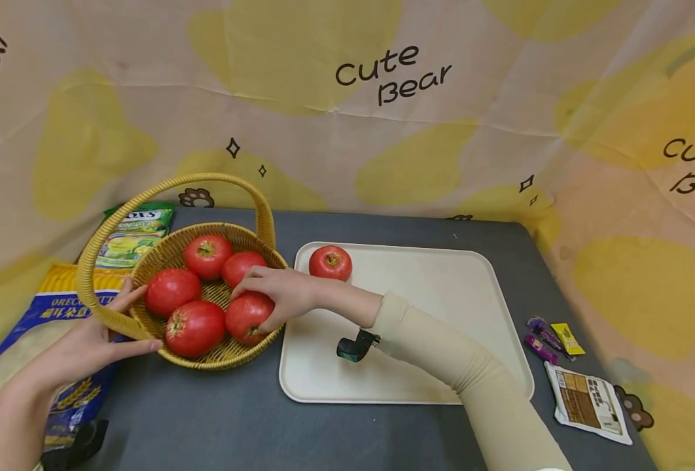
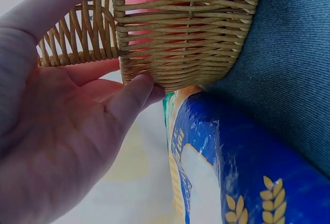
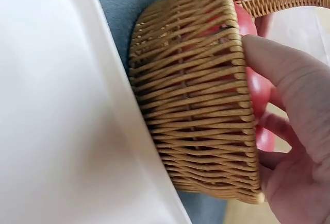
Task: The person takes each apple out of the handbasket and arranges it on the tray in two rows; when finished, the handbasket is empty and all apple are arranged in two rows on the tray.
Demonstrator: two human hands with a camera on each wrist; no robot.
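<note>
A yellow wicker basket (image 1: 230,358) with a tall arched handle holds several red apples (image 1: 173,292). At its left side my left hand (image 1: 82,347) grips the basket around the handle's base, the thumb on the near rim and the fingers on the far side. My right hand (image 1: 285,294) reaches over the right rim, its fingers and thumb around an apple (image 1: 246,318) inside the basket. In the right wrist view that hand (image 3: 304,100) hides most of the apple. Another apple (image 1: 330,263) sits at the back left of the white tray (image 1: 406,386).
A blue and yellow bag (image 1: 35,333) and a green candy bag (image 1: 138,229) lie left of the basket. Small wrapped candies (image 1: 544,340) and a brown and white packet (image 1: 590,402) lie right of the tray. The grey table (image 1: 235,425) meets a patterned cloth behind.
</note>
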